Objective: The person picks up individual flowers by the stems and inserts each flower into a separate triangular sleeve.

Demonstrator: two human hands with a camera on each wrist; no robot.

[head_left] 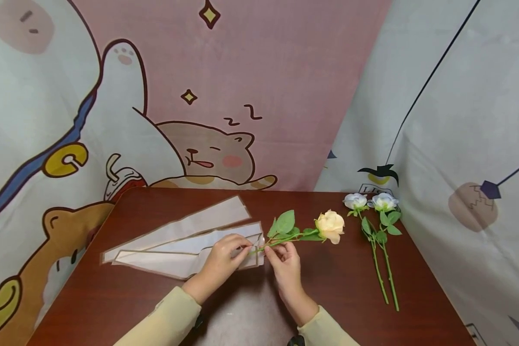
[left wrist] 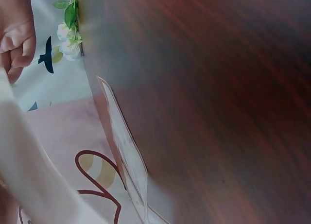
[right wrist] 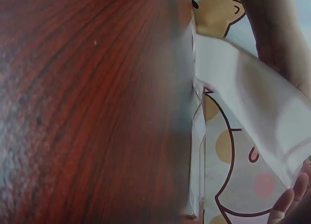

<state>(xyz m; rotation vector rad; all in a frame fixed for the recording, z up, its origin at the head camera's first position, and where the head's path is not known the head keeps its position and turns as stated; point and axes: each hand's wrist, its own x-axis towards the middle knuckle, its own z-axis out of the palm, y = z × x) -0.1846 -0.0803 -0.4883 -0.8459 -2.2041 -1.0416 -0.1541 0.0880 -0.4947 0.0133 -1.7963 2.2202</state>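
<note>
My right hand (head_left: 287, 269) pinches the green stem of a cream rose (head_left: 330, 226) between thumb and fingertips. Its bloom points right and its leaves (head_left: 285, 222) stand up beyond the fingers. With thumb and fingers, my left hand (head_left: 225, 254) pinches the wide end of a white, brown-edged flower wrapping sleeve (head_left: 162, 263). The stem's cut end overlaps that wide end in the head view. In the right wrist view the sleeve (right wrist: 252, 93) curves up off the table toward the fingers (right wrist: 286, 199). The left wrist view shows the right hand (left wrist: 17, 39) beside the raised sleeve (left wrist: 29, 161).
Two more tapered sleeves (head_left: 190, 225) lie fanned behind the held one on the dark brown table (head_left: 328, 298). At the right, two pale blue-white roses (head_left: 382, 202) lie with stems toward the front. A cartoon-printed cloth (head_left: 285, 96) hangs behind the table.
</note>
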